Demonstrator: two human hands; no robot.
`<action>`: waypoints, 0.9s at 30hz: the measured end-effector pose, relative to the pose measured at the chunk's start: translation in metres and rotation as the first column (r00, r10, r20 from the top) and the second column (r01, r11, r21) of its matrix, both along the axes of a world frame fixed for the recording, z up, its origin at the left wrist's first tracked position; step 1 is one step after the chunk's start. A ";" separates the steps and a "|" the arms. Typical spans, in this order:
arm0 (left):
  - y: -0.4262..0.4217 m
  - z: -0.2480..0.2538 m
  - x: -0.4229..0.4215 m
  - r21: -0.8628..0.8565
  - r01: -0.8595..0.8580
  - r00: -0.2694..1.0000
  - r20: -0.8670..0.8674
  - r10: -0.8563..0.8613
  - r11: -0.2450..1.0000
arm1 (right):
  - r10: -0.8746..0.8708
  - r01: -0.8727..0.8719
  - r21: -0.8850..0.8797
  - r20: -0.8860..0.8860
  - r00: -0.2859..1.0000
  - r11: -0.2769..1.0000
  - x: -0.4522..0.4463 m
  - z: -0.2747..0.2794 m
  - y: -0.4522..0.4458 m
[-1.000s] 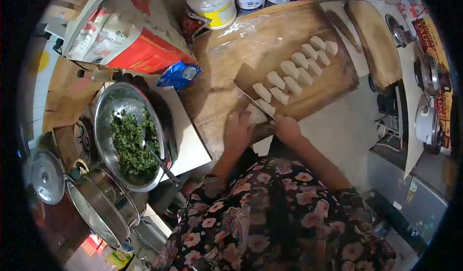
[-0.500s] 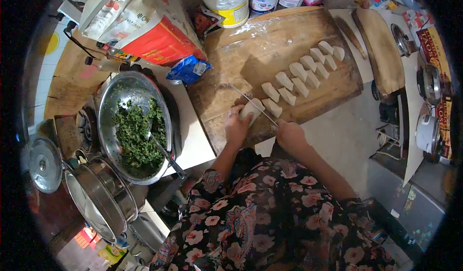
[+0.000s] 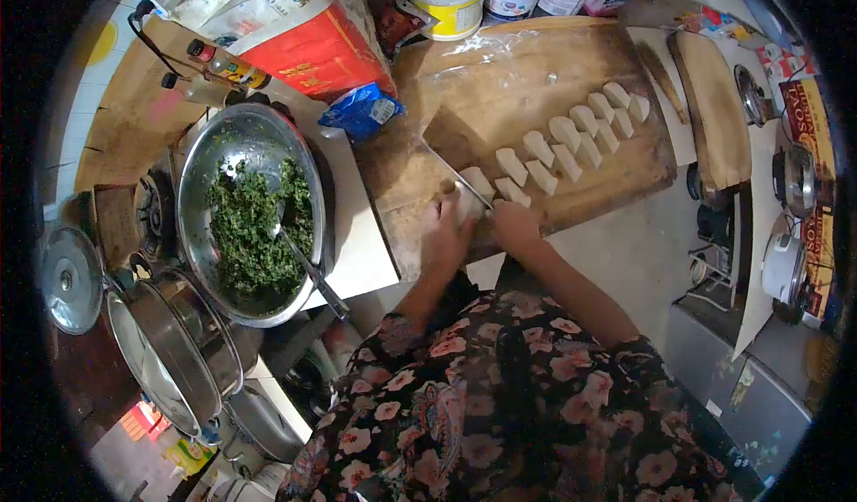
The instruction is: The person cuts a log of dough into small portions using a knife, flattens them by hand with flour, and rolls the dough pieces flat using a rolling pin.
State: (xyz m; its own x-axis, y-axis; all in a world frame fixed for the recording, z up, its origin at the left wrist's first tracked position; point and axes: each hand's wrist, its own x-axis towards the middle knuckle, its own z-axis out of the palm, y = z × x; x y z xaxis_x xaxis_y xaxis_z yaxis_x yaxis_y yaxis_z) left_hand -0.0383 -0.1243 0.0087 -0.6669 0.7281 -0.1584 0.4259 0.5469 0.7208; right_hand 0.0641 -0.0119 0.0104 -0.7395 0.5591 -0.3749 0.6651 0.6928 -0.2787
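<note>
My right hand (image 3: 518, 227) grips a kitchen knife (image 3: 455, 174), its blade seen edge-on and slanting up to the left across pale dough. Fingers of my left hand (image 3: 446, 236) are closed round the remaining dough log (image 3: 467, 206), close to the blade. Just beyond the blade is a dough piece (image 3: 478, 180); whether it is fully severed I cannot tell. Several cut dough pieces (image 3: 565, 132) lie in two slanting rows on the wooden board (image 3: 482, 82), leading up to the right.
Left of the board stands a steel bowl (image 3: 192, 234) of chopped greens with a spoon (image 3: 312, 274). A blue packet (image 3: 361, 112), a red-and-white bag (image 3: 308, 51) and a yellow-labelled jar (image 3: 455, 11) line the board's back-left side. Stacked steamer pots (image 3: 192, 332) stand lower left.
The knife has shifted left along the dough log, and a dough section now shows on its far side. My head view has moved slightly.
</note>
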 end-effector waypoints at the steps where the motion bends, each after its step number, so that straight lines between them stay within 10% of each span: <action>1: -0.005 0.000 0.000 0.046 0.025 0.999 -0.024 -0.024 0.999 | -0.020 0.019 -0.022 -0.029 0.999 1.000 0.002 0.001 0.001; 12: -0.032 0.004 0.013 0.201 0.280 0.941 -0.249 -0.228 0.939 | -0.042 0.033 -0.073 -0.124 0.991 0.997 0.040 0.087 -0.007; 14: -0.032 0.004 0.014 0.195 0.306 0.915 -0.331 -0.232 0.932 | 0.062 -0.053 -0.106 0.081 0.995 0.993 0.039 0.104 -0.013; 27: -0.032 -0.010 0.018 0.107 0.392 0.761 -0.596 -0.257 0.914 | 0.084 -0.066 -0.125 0.145 0.986 0.990 0.035 0.060 -0.020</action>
State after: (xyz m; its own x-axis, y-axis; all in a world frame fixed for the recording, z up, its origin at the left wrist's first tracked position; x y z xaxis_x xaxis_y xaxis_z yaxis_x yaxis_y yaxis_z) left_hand -0.0199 -0.1561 -0.0011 -0.3037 0.8864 0.3494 0.9111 0.1629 0.3786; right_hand 0.0988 -0.0321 0.0699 -0.7084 0.4488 -0.5448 0.6528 0.7101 -0.2639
